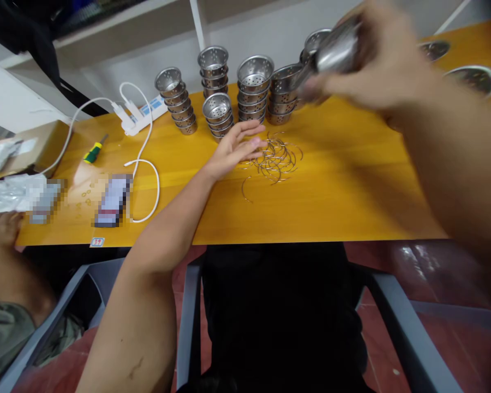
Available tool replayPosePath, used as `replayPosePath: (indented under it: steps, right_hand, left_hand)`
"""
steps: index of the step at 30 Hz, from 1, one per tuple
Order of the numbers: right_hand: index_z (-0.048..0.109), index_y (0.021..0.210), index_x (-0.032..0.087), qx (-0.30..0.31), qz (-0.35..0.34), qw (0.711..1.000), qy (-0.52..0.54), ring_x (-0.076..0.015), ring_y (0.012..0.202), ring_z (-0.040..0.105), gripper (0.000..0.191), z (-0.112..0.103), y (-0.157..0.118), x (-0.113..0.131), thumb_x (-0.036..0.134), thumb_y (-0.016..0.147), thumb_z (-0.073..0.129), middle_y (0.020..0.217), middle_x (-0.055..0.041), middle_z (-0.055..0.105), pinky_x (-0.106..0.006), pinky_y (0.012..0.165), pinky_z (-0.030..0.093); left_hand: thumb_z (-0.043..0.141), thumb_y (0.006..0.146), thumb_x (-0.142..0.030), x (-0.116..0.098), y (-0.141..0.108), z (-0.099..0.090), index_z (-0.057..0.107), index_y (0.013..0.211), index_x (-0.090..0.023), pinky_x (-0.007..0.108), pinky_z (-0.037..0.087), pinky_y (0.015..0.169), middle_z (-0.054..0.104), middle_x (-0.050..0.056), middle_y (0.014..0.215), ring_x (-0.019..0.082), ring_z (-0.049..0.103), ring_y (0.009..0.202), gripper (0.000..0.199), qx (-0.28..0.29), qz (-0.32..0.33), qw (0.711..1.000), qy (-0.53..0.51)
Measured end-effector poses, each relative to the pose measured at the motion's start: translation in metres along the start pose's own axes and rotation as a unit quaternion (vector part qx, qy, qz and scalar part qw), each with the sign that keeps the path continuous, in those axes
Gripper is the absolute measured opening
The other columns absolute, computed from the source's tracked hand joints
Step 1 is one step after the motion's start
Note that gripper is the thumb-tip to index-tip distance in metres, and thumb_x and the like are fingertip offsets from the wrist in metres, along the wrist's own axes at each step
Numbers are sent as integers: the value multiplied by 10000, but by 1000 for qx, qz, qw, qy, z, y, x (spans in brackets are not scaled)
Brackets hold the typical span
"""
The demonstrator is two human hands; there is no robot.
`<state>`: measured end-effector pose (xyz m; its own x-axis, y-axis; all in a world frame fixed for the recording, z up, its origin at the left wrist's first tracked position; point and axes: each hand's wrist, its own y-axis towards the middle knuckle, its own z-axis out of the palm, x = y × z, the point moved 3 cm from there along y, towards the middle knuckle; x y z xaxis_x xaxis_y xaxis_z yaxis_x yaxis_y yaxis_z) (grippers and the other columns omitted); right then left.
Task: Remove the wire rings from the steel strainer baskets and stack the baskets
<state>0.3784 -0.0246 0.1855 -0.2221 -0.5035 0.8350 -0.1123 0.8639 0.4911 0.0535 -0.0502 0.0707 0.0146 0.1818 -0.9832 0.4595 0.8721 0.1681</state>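
Note:
My left hand (238,148) is open, its fingers stretched out at the left edge of a loose pile of thin curved metal wires (275,159). Whether the fingertips touch the wires I cannot tell. My right hand (387,68), smeared by motion, is raised above the table and closed around a shiny metal cup (339,50), which is tipped sideways. Close to that cup is a stack of perforated metal cups (281,101). More such stacks stand to its left: a tall one (253,93), a front one (218,112), a back one (213,65) and a leftmost one (175,98).
On the table's (311,213) left lie a phone (113,201), a white cable (159,188), a power strip (147,117) and a green-yellow screwdriver (93,153). Another person's hand (2,226) rests at the far left, near plastic bags (14,194). Another metal cup (477,79) stands far right.

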Motion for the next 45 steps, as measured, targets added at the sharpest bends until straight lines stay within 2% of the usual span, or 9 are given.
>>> replayPosePath:
  steps: [5,8,11,14,18,24,36,41,45]
  right_hand:
    - [744,1526,296,122,-103,987,-19,-329,1229,789,745,119,-45,-21,427,968,1220,1427,-104,822,-522,1182,710]
    - [695,1779,386,105,-141,981,-86,-531,1663,671,995,149,-58,-30,589,944,1197,1716,-161,730,-763,1465,594]
    - [604,1952,384,80,-162,976,-122,-606,1877,456,1183,146,-62,-31,663,943,1156,1869,-207,614,-863,1576,435]
    - [748,1826,412,71,-154,980,-106,-591,1800,548,938,137,-67,-25,741,1009,1070,1779,-194,709,-840,1507,536]
    - [920,1306,368,140,-159,976,-41,-455,1302,807,472,139,-75,-20,813,1159,875,1347,-150,865,-679,1171,741]
    - [834,1076,318,193,-68,976,68,-232,723,557,605,137,-75,-27,902,1071,993,847,-18,675,-420,707,539]
    - [619,751,309,106,-39,991,69,-229,709,400,972,130,-65,-27,1238,882,871,724,-21,508,-431,627,487]
    - [537,843,323,66,27,977,199,-272,758,527,991,132,-57,-43,1254,846,877,783,-25,504,-494,701,605]
    - [517,896,327,64,97,952,282,-223,748,426,963,119,-49,-64,1233,926,843,757,10,456,-426,671,523]
  left_hand:
    - [858,1192,-758,-3,-4,7,716,1569,-329,650,817,1214,853,115,1645,408,891,1549,589,8,-21,995,-99]
    - [922,1138,-764,4,2,-1,754,1515,-293,592,778,1324,882,100,1548,396,863,1595,626,-49,0,995,-91]
    - [840,1159,-864,7,8,-8,816,1456,-308,542,774,1336,908,92,1524,407,813,1680,631,-84,3,995,-57]
    - [729,1127,-1021,5,8,-11,823,1452,-310,548,838,1178,922,108,1478,448,841,1649,788,-86,-16,995,-42]
    - [686,1089,-1086,1,2,-12,835,1369,-305,578,865,1058,942,104,1291,452,913,1503,843,-76,-41,996,-33]
    - [909,957,-1039,-1,0,-15,825,1300,-316,606,866,1055,913,106,1169,428,940,1352,804,-77,-36,996,-18]
    - [1141,816,-842,-10,-2,-10,806,1474,-337,626,823,1110,824,96,1423,426,901,1406,895,-62,10,998,-20]
    - [1030,945,-876,-9,3,-13,784,1479,-345,643,809,1176,824,101,1483,442,867,1540,793,-89,12,996,-19]
    - [977,1050,-831,-4,1,-13,776,1517,-324,659,819,1182,856,105,1482,434,878,1538,719,-99,-6,995,-20]
